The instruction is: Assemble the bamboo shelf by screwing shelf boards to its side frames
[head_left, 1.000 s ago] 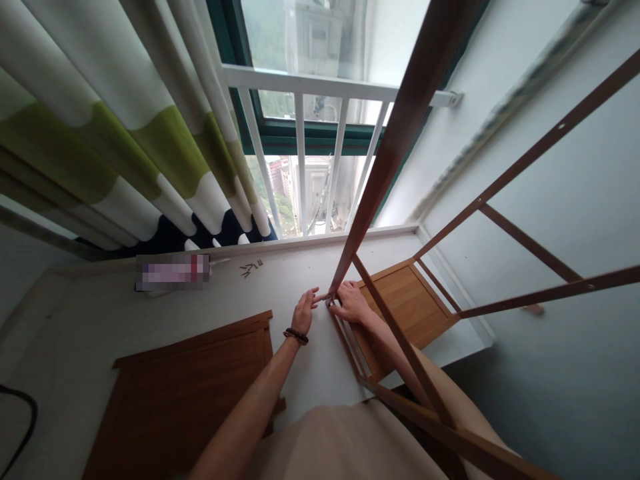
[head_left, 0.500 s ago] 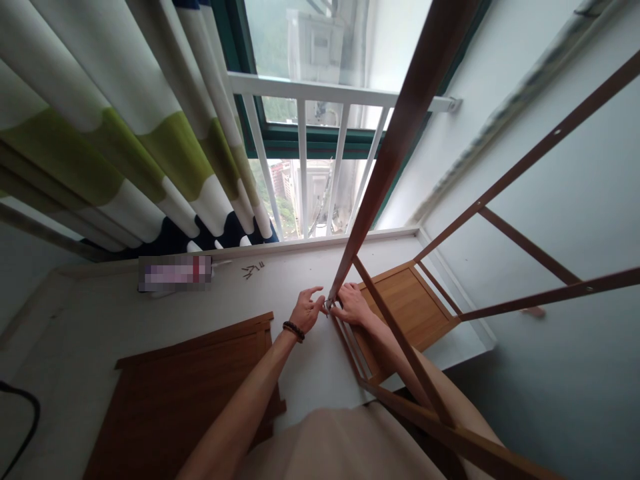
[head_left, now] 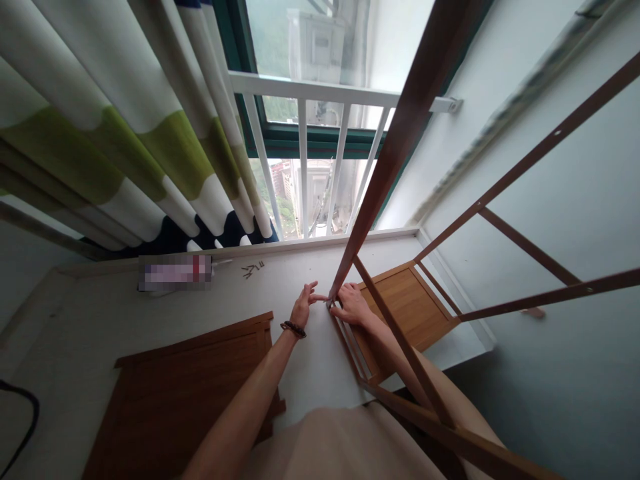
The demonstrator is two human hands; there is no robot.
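A brown metal rack frame (head_left: 400,127) stands on the pale floor, its corner post meeting a wood-grain shelf board (head_left: 407,303) at the bottom. My left hand (head_left: 305,305), with a dark bead bracelet on the wrist, pinches something small at the foot of that post, its other fingers spread. My right hand (head_left: 351,303) is closed round the same bottom corner joint from the other side, resting on the shelf's edge. What sits between the left fingertips is too small to make out.
A second wood-grain shelf panel (head_left: 185,387) lies flat on the floor at the left. Several small screws (head_left: 253,269) lie near the window sill beside a blurred box (head_left: 175,272). A striped curtain (head_left: 110,133) hangs at the left, white window bars (head_left: 320,153) ahead, walls at the right.
My left hand's fingers have shifted at the post's foot, curling in half a second ago and now spread again with thumb and forefinger at the joint. The right hand and frame stayed put.
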